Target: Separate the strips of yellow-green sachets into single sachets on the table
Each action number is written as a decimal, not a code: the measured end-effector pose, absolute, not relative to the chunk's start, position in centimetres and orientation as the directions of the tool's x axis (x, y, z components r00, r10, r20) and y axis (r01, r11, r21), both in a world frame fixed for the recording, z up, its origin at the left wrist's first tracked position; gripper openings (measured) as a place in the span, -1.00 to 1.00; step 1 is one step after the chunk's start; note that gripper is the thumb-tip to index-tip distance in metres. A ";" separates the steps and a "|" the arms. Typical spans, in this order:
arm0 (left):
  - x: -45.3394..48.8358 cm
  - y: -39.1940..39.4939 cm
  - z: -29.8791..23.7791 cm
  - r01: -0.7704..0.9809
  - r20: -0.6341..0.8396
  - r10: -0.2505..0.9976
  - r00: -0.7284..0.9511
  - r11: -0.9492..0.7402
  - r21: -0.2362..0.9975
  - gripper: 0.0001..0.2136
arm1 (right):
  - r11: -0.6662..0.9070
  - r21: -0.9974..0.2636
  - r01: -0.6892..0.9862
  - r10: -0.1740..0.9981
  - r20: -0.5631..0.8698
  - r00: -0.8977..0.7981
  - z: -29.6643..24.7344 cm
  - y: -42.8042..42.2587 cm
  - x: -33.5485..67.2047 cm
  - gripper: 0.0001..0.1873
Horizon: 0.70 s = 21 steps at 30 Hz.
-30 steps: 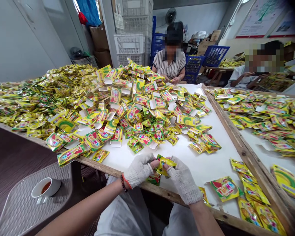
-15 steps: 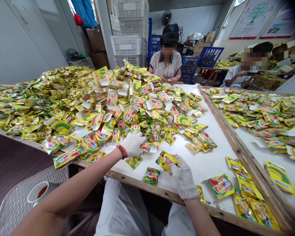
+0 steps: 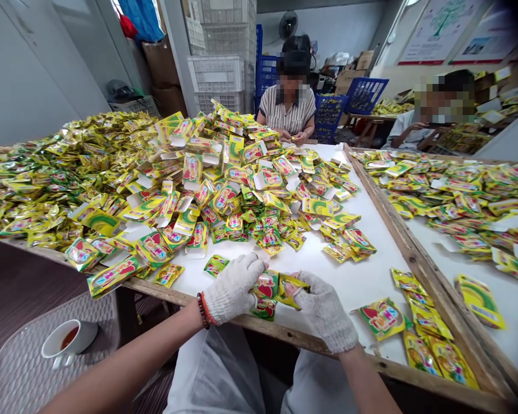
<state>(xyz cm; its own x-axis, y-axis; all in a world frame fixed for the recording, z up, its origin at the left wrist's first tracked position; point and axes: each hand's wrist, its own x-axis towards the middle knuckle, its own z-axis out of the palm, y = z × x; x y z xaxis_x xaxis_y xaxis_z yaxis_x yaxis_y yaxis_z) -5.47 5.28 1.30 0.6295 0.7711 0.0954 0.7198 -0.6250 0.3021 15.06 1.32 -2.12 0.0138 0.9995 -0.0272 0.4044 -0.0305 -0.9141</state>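
My left hand, in a white knit glove, is closed on the left end of a small printed box. From the right, my gloved right hand pinches a yellow sachet at the box's right end. Whether the sachet is partly inside the box or only against it, I cannot tell. Just below the box a green sachet lies on the white tabletop. Another green sachet lies beyond my left hand. To the right of my right hand sits a filled-looking box.
A big heap of sachets and open boxes covers the table's left and middle. Yellow sachets line a wooden divider. A cup stands on a stool at left. Two people sit beyond the table.
My left hand has come back from the heap with a box and moved toward my right hand. The box and the yellow sachet now meet in front of me.
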 end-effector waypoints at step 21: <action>-3.8 3.4 -0.1 0.811 0.078 0.856 0.511 -0.510 0.288 -0.43 | -0.223 -0.939 0.263 0.944 -0.275 -0.179 0.0 -0.2 13.9 -0.60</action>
